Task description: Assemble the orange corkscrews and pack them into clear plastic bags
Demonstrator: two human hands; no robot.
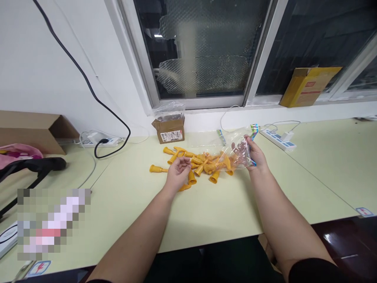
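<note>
A loose pile of yellow plastic pieces (pixel 192 177), with ribbed, flared ends, lies on the pale table. My left hand (pixel 178 173) is over the pile's left side, its fingers curled toward the thumb; whatever they pinch is too small to make out. At the pile's right, my right hand (pixel 255 153) grips a clear plastic bag (pixel 235 139) by its end with the colourful printed strip. Some of my right fingers show through the film. The bag stretches left over several yellow pieces; whether any are inside it I cannot tell.
Behind the pile stand a small open cardboard box (pixel 171 131) and another clear bag (pixel 203 138) lying flat. Power strips (pixel 278 139) with cables sit at the back right and left. A black cable (pixel 88 84) hangs at left. A larger carton (pixel 28 127) is at far left.
</note>
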